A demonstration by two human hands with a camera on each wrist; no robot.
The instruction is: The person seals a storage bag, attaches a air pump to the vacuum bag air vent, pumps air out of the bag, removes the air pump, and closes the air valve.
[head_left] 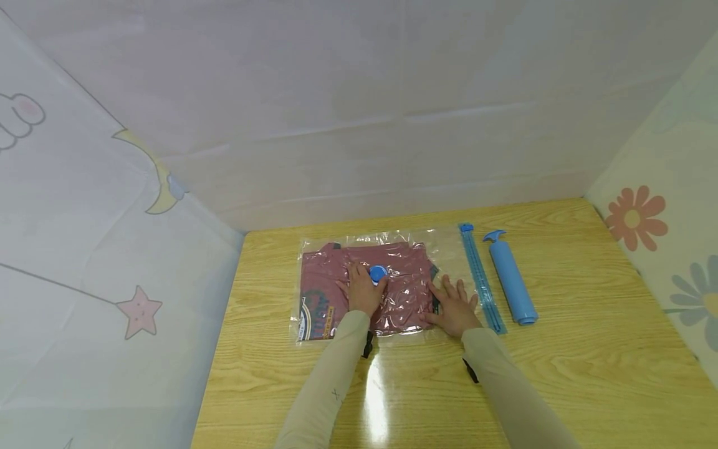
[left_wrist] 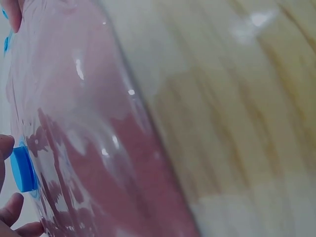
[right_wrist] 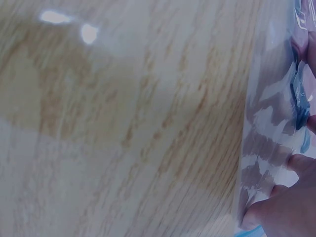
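A clear plastic vacuum storage bag (head_left: pixel 443 240) lies flat on the table with a folded dark-red garment (head_left: pixel 401 312) inside. Its round blue valve cap (head_left: pixel 378 273) stands up from the upper face, also showing as a blue disc (left_wrist: pixel 22 169) in the left wrist view. My left hand (head_left: pixel 364 293) rests spread on the bag just left of the cap, its fingers and thumb on either side of it. My right hand (head_left: pixel 455 310) presses flat with splayed fingers on the bag's right part, over the garment's edge and the bare plastic. In the right wrist view, fingertips (right_wrist: pixel 296 163) touch the film.
A blue zip strip with a slider (head_left: pixel 467 228) runs along the bag's right end. Beyond it lies a blue hand pump (head_left: pixel 513 284) with a T-shaped handle. The wooden table (head_left: pixel 594 349) meets patterned cloth walls at the back and sides.
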